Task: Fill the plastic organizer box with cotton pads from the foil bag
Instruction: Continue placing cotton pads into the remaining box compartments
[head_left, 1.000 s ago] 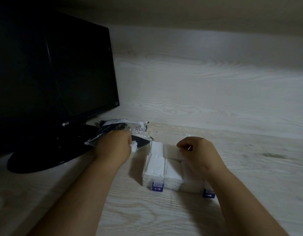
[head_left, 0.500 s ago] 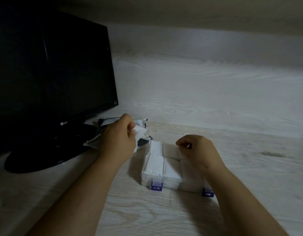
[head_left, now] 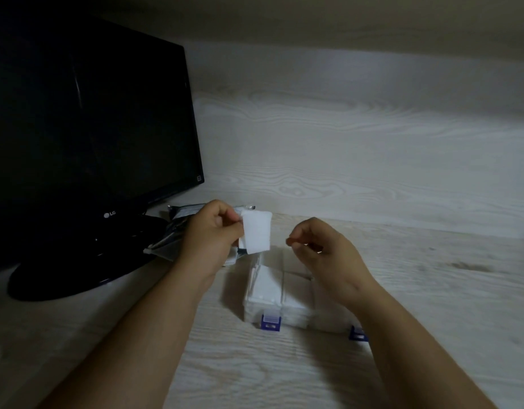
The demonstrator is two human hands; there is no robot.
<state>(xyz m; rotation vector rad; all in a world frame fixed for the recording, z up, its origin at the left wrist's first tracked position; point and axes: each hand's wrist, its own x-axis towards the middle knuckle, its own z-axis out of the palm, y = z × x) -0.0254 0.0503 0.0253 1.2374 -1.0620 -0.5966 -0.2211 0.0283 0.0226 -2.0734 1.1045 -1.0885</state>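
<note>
Over clear plastic organizer box (head_left: 296, 318), 11 o'clock: your left hand (head_left: 213, 234) pinches a white square cotton pad (head_left: 256, 231).
Right hand (head_left: 322, 249): curled, seemingly empty.
Box: near compartments packed; you're likely nearly done.
Crumpled foil bag (head_left: 179, 216): box's 10 o'clock.

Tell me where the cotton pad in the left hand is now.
Head view, left of centre: the cotton pad is pinched by the left hand above the far left end of the organizer box, just right of the foil bag.

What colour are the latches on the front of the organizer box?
Dark blue latches, clearest in the head view, the only one.
</note>
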